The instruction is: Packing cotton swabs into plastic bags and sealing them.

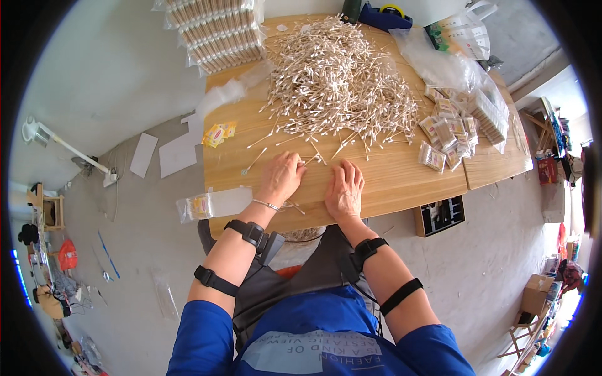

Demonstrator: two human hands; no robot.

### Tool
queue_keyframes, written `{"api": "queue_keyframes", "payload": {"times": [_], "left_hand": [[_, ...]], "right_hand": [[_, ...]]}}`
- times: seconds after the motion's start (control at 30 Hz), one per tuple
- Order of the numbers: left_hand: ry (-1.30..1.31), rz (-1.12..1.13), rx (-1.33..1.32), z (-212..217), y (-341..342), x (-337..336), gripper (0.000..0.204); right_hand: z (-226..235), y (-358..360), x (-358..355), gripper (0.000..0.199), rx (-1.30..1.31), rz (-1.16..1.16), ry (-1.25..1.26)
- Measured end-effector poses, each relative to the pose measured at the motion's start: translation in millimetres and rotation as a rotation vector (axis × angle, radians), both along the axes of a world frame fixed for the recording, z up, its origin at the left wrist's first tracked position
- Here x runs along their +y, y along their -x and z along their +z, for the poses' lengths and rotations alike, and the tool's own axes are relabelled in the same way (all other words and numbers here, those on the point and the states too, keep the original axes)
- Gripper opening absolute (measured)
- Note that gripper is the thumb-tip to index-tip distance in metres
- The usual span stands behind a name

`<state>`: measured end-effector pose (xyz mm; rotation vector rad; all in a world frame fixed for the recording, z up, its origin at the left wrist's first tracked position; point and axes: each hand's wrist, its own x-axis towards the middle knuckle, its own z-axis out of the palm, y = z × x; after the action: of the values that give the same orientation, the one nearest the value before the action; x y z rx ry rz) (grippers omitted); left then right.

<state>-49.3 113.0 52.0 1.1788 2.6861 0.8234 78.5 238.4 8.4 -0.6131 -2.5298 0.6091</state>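
Note:
A large loose heap of cotton swabs (342,81) covers the far middle of the wooden table (401,182). At its near edge, my left hand (282,178) rests on the table with curled fingers closed on cotton swabs; the fingers partly hide them. A few loose swabs (295,206) lie by its wrist. To the right, my right hand (345,191) lies palm down on the wood, fingers stretched forward and holding nothing visible. Scattered single swabs (256,159) lie between the hands and the heap. Left of my left wrist is a clear plastic pouch (207,203) with a yellow card inside.
Small yellow cards (219,133) lie at the table's left edge. Filled swab packs (446,135) sit at right, beside a clear plastic bag (433,59). Bagged swabs (216,31) are stacked far left. A blue tape dispenser (385,17) stands at the back. Below the table sits an open box (440,215).

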Motion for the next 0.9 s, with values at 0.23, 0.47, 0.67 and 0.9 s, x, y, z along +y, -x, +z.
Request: {"api": "queue_keyframes", "payload": {"times": [0.23, 0.47, 0.67, 0.9], "left_hand": [[-0.155, 0.150, -0.160, -13, 12, 0, 0.012], [-0.029, -0.193, 0.104, 4, 23, 31, 0.017], [0.201, -0.318, 0.064, -2, 44, 46, 0.007], [0.182, -0.222, 0.136, -2, 38, 28, 0.011]], "right_hand": [[2, 1, 0, 0.034, 0.009, 0.011, -0.003], [4, -1, 3, 0.035, -0.011, 0.007, 0.004], [6, 1, 0, 0.034, 0.000, 0.015, 0.022], [4, 0, 1, 0.034, 0.005, 0.009, 0.017]]}}
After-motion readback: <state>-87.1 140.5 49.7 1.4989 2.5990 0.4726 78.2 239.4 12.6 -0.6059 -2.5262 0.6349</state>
